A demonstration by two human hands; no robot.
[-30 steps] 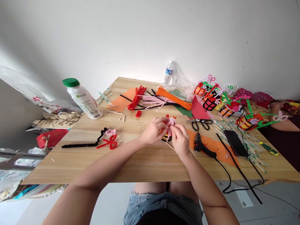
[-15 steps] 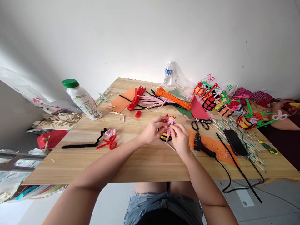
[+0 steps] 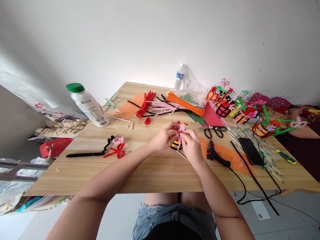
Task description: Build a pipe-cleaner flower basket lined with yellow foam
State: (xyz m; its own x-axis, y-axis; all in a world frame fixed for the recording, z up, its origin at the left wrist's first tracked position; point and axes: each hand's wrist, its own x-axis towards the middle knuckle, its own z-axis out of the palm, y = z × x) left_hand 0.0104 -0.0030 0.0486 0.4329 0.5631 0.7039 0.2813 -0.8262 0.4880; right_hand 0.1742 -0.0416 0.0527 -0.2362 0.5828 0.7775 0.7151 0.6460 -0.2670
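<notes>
Near the middle of the table, my left hand (image 3: pixel 165 136) and my right hand (image 3: pixel 192 145) meet, both closed in a pinch on a pink pipe-cleaner flower (image 3: pixel 183 127). Beneath the fingers sits a small yellow and black striped pipe-cleaner basket (image 3: pixel 176 144), mostly hidden by my hands; red-orange tips show behind it. A short wooden stick (image 3: pixel 181 155) lies just in front. To the left rest a red pipe-cleaner bow (image 3: pixel 117 151), a pink curled piece (image 3: pixel 118 140) and a bent black pipe cleaner (image 3: pixel 86 155).
A black glue gun (image 3: pixel 217 156) lies on orange felt (image 3: pixel 235 161) to my right, beside scissors (image 3: pixel 215 131) and a phone (image 3: pixel 250 151). Pipe-cleaner bundles (image 3: pixel 185 104) and a water bottle (image 3: pixel 180 78) are behind. Finished baskets (image 3: pixel 243 114) stand at right; a white bottle (image 3: pixel 88 106) stands left.
My hands stay at the same spot over the basket, and the fingers have shifted only slightly on the pink piece. Everything else on the table is where it was.
</notes>
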